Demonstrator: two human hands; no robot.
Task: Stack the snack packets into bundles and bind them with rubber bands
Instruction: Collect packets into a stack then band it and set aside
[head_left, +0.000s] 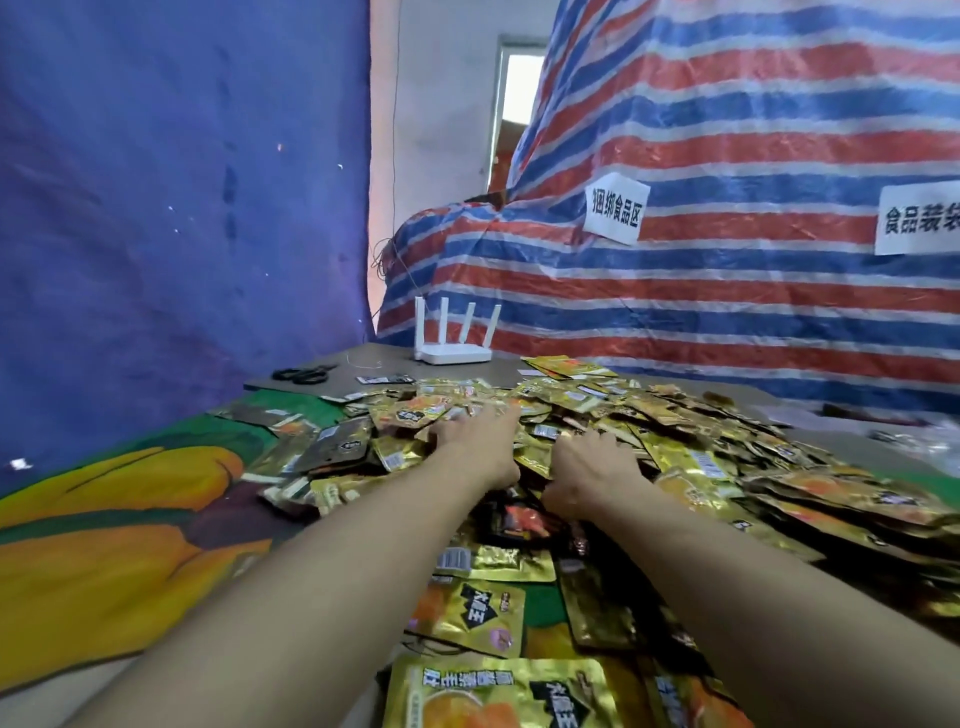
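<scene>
A big heap of gold snack packets (675, 431) with orange and black print covers the table's middle and right. Both my arms reach forward into it. My left hand (480, 441) lies flat on the packets, fingers stretched out toward the far side. My right hand (592, 470) sits just right of it, its fingers bent down into the heap; whether they hold a packet is hidden. Loose packets lie close to me, one large gold packet (498, 696) at the bottom edge. No rubber bands are visible.
A white router (454, 353) with several antennas stands at the table's back edge, black scissors (304, 374) to its left. A green and orange cloth (130, 519) covers the left side. A blue sheet hangs left, a striped tarp (727, 208) with paper labels right.
</scene>
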